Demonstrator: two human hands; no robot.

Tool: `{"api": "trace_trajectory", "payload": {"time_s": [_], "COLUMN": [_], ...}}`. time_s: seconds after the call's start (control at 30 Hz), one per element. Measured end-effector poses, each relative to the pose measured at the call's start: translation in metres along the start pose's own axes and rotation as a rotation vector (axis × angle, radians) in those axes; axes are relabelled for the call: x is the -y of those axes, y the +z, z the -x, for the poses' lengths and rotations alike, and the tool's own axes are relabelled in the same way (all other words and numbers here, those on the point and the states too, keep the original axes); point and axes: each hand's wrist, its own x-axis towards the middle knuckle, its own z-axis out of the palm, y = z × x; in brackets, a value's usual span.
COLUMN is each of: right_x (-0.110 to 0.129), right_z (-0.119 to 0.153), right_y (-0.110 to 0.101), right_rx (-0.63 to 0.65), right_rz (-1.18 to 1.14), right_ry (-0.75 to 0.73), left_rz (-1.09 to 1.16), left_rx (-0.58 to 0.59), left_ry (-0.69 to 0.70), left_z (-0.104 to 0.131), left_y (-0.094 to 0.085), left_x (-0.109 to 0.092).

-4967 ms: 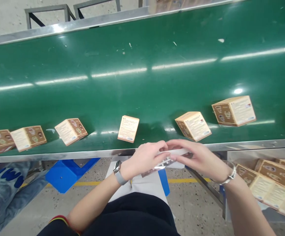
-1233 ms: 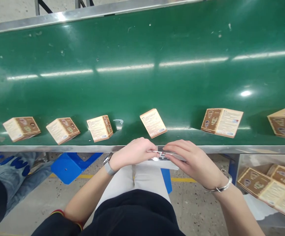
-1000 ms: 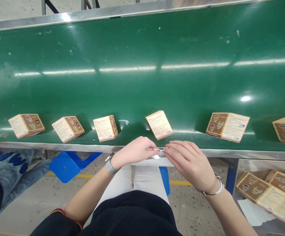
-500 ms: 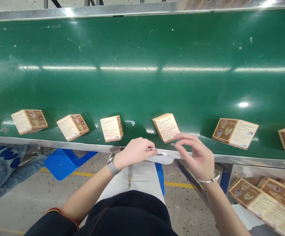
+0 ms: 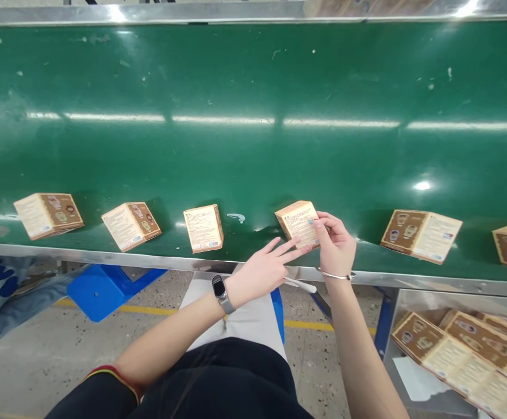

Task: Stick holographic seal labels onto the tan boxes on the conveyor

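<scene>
A cream and brown carton (image 5: 301, 224) stands tilted near the belt's front edge. My right hand (image 5: 338, 244) is closed at its right side, thumb on the printed face beside a small teal spot. From the left, my left hand (image 5: 259, 273) reaches over the metal edge, two fingers stretched onto the carton's lower part. A thin white strip (image 5: 300, 285) sticks out from under this hand, held by fingers that are partly hidden.
More cartons stand along the green belt (image 5: 236, 163), at left (image 5: 203, 228) and right (image 5: 421, 235). Flat cartons (image 5: 454, 355) lie on a metal shelf at lower right. A blue stool (image 5: 100, 291) and another person's leg (image 5: 0, 291) are at lower left.
My right hand has moved up and closed at the carton's right side. My left hand has moved right, stretching its fingers onto the carton. The white strip has turned edge-on.
</scene>
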Motion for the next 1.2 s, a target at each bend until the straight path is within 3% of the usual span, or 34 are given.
{"api": "trace_trajectory", "payload": {"time_s": [0.23,0.43,0.63,0.73,0.8,0.93,1.0,1.07,1.2], "right_x": [-0.004,0.0,-0.005,0.014,0.036,0.075,0.081,0.08,0.074], "right_z": [-0.008,-0.012,-0.028,-0.028,-0.017,0.013,0.024,0.03,0.032], "right_y": [-0.017,-0.018,-0.022,-0.036,-0.047,-0.06,-0.06,-0.058,-0.054], "right_rx": [0.005,-0.122,-0.332,-0.34,-0.194,0.513,0.734,0.796,0.791], "right_rz": [0.21,0.429,0.254,0.359,0.45,0.48,0.452,0.446,0.464], "right_ry": [-0.136,-0.31,-0.155,-0.209,-0.289,-0.349,-0.339,-0.332,-0.401], "left_rz": [-0.043,-0.022,0.041,0.185,0.33,0.658,0.825,0.938,1.033], "left_rx": [0.001,0.064,0.057,0.035,0.073,0.111,0.102,0.098,0.058], "left_ry": [0.027,0.023,0.05,0.031,-0.082,-0.258,-0.294,-0.352,-0.448], "left_z": [-0.016,-0.029,-0.043,-0.039,-0.032,-0.01,0.0,0.009,0.021], "left_y": [-0.001,-0.005,-0.005,-0.014,-0.023,-0.041,-0.047,-0.051,-0.057], "left_x": [-0.007,-0.012,-0.015,-0.018,-0.019,-0.012,-0.005,0.001,0.005]}}
